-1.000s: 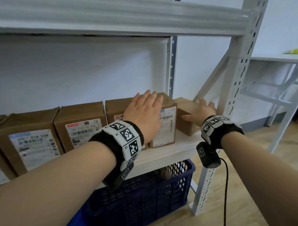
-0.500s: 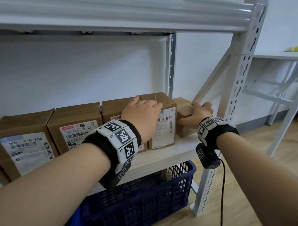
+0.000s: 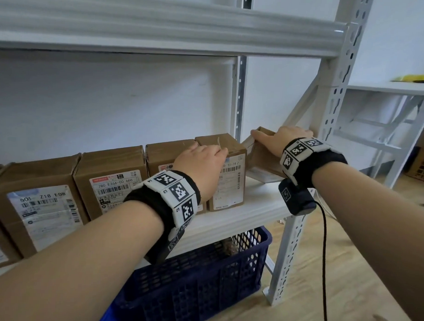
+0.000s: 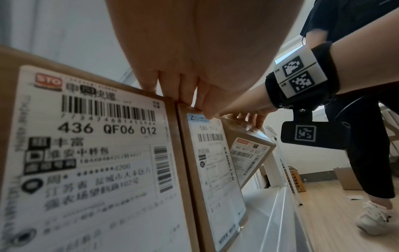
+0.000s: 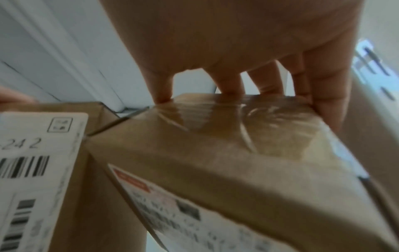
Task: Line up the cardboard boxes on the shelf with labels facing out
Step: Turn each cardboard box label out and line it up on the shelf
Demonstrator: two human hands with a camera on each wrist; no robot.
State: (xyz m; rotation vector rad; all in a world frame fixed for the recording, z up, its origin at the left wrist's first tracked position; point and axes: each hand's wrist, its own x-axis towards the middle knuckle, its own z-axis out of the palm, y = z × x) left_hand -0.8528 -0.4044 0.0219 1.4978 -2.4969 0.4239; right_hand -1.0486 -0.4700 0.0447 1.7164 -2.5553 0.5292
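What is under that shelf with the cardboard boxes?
A dark blue slotted plastic crate stands on the wooden floor under the shelf. Something brownish shows inside it, but the shelf board and the left arm cover most of its contents.

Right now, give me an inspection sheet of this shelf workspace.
Surface: white metal shelf board, boxes along it.
Job's things: brown cardboard boxes with white labels facing out; rightmost small cardboard box tilted off the board, label angled downward.
Clutter: nothing seen on the board.
Grippers: left hand curled over the tops of two lined-up boxes; right hand grips the tilted box.
Cables: black wrist-camera cable hanging free.
Surroundings: dark blue plastic crate below; wooden floor.
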